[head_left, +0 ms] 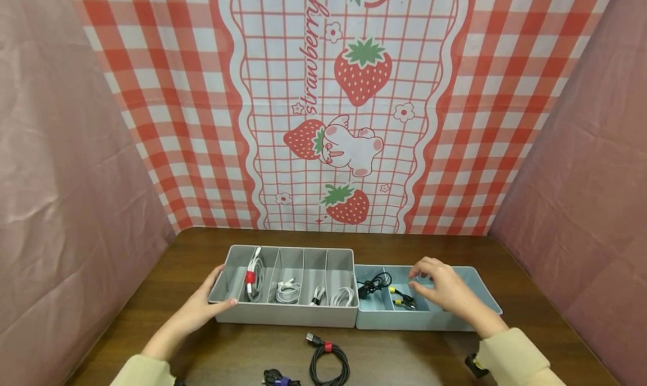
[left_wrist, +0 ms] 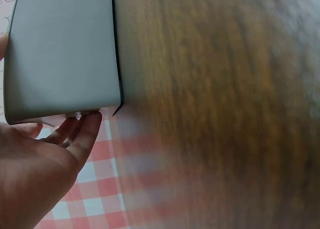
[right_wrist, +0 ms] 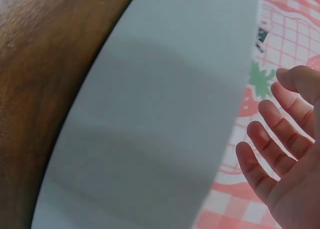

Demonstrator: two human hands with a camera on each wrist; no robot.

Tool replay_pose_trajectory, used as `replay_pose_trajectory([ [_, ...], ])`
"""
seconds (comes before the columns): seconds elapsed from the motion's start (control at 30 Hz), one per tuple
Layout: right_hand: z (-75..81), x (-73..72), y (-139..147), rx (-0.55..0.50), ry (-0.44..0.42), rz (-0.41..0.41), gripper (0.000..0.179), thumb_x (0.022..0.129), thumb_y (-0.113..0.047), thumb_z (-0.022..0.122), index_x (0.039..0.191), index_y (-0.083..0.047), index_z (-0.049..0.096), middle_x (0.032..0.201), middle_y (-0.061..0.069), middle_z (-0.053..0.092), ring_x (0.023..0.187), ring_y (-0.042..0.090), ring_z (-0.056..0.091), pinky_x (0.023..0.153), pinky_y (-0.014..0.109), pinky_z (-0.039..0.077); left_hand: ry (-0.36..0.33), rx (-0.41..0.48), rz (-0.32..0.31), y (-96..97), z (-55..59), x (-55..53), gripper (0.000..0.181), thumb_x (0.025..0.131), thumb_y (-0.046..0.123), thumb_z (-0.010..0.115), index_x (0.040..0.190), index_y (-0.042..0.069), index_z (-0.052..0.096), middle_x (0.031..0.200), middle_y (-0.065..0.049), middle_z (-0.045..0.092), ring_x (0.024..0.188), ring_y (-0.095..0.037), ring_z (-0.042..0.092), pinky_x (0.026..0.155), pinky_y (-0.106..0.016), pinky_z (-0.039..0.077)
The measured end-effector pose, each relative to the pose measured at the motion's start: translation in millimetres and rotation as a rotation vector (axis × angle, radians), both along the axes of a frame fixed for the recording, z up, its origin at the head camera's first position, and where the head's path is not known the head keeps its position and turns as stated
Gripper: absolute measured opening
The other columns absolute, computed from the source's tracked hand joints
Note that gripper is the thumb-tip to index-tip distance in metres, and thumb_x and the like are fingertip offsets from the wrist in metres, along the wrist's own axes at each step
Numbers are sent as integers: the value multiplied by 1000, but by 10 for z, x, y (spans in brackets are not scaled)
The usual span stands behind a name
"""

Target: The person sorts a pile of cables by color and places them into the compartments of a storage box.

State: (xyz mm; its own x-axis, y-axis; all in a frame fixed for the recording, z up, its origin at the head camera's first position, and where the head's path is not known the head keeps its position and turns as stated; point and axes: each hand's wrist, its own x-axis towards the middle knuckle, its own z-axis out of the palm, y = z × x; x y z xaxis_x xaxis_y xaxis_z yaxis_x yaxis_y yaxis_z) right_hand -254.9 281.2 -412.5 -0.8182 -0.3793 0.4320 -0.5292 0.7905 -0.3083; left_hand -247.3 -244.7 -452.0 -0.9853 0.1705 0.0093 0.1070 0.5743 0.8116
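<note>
Two black cables [head_left: 276, 376] [head_left: 328, 347]; left hand [head_left: 201, 302] grips one gray box [head_left: 288, 314], right hand [head_left: 447, 286] relaxed over one blue box [head_left: 409, 320].

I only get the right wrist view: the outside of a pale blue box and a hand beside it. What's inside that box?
Observer: Seen from the head view, the blue box holds black cables, one bundle in its leftmost compartment and yellow-tied ones in the next.

Operator: Where's the left hand?

Observer: The left hand holds the left end of the grey box, with its fingers against the end wall and its thumb at the front edge.

Operator: Any cables outside the boxes?

Observer: Two, on the table in front of them: a black coil with a red tie and a bundle with a purple tie, partly cut off by the frame.
</note>
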Motion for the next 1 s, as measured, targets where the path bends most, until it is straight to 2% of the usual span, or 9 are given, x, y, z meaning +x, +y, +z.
replay_pose_trajectory([
  [0.2, 94, 85, -58, 11, 18, 5, 16, 79, -16, 76, 89, -22, 64, 90, -14, 58, 82, 16, 56, 66, 33, 50, -2, 8, -2, 5, 6, 1, 88, 86, 30, 68, 150, 14, 11, 148, -29, 24, 130, -46, 32, 102, -61, 28],
  [0.43, 196, 182, -138, 6, 43, 21, 19, 79, -19, 76, 90, -26, 63, 90, -13, 59, 80, 4, 52, 66, 26, 49, 0, 9, -3, 3, 7, 5, 87, 86, 30, 68, 150, 14, 11, 148, -29, 24, 130, -46, 33, 102, -60, 29],
  [0.67, 255, 273, -226, -19, 68, 32, 21, 77, -19, 78, 91, -26, 63, 90, -18, 58, 79, 1, 51, 66, 26, 50, 2, 17, -9, 1, 10, -3, 86, 86, 29, 68, 150, 14, 12, 148, -28, 24, 129, -45, 33, 101, -59, 30],
  [0.83, 258, 337, -289, -32, 140, 75, 25, 75, -13, 78, 91, -25, 63, 89, -17, 58, 77, 0, 50, 64, 26, 49, 11, 15, 6, 7, 4, 4, 86, 85, 29, 69, 149, 13, 14, 146, -27, 28, 126, -43, 38, 99, -56, 33],
  [1.0, 250, 400, -359, -61, 215, 120, 29, 72, -9, 79, 90, -25, 63, 89, -16, 59, 76, 0, 50, 63, 24, 47, 66, -34, 26, 6, 11, 11, 85, 83, 30, 72, 147, 9, 21, 140, -27, 38, 120, -40, 46, 94, -52, 40],
])
